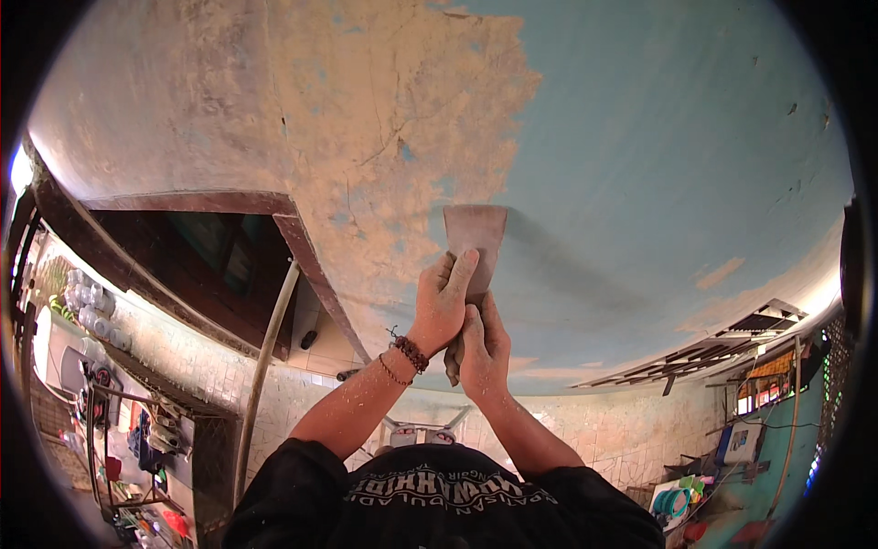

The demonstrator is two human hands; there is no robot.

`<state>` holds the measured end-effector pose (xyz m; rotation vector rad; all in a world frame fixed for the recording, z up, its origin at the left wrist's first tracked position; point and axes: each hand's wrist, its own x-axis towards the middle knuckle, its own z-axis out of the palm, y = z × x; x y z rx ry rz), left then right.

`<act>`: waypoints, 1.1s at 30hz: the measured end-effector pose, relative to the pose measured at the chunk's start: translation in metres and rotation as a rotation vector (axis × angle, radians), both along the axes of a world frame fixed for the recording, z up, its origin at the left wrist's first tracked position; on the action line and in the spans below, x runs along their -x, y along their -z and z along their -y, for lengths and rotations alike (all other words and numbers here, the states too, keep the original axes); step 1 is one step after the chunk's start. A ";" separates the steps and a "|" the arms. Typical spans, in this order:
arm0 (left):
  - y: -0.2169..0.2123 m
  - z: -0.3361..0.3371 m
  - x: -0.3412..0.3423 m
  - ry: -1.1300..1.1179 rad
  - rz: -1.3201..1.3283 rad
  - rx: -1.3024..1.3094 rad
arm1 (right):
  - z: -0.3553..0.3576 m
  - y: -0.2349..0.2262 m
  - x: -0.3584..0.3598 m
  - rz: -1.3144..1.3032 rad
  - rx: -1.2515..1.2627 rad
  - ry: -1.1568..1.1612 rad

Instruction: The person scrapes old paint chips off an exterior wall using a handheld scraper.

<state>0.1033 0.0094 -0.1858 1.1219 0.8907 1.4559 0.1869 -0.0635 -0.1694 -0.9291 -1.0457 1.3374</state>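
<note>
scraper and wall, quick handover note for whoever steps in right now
Left hand: wrapped on the scraper, forefinger pressing along the blade.
Right hand: gripping the handle just below the left.
Scraper: blade flat against the wall, at the edge where blue paint meets bare plaster.
Done: the patch up and left of the blade is mostly stripped, with small blue flecks remaining.
Left: the blue area to the right and below is still painted.

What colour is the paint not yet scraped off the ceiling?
Light blue paint, right of the scraper; clearest in the head view.
</note>
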 end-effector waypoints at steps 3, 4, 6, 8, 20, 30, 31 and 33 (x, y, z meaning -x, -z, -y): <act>-0.006 0.001 -0.007 -0.053 -0.030 -0.014 | -0.004 -0.003 -0.005 0.032 -0.037 0.010; -0.013 0.004 -0.012 -0.094 0.044 -0.023 | -0.004 -0.002 -0.006 0.074 -0.067 0.014; -0.020 0.005 -0.013 -0.131 0.117 -0.026 | -0.006 -0.003 -0.005 0.117 -0.091 0.022; -0.026 -0.003 -0.004 -0.030 0.162 0.026 | -0.015 -0.012 -0.002 0.152 -0.091 0.015; -0.015 -0.009 -0.006 -0.088 0.110 -0.063 | -0.024 0.004 -0.001 0.215 -0.154 0.059; -0.016 -0.010 -0.003 -0.125 0.026 -0.102 | -0.024 -0.003 0.004 0.086 -0.126 0.036; -0.015 -0.014 -0.001 -0.129 -0.002 -0.087 | -0.028 -0.004 0.006 0.105 -0.140 0.053; -0.042 -0.014 0.000 -0.076 0.054 -0.101 | -0.028 -0.010 0.003 0.133 -0.138 0.082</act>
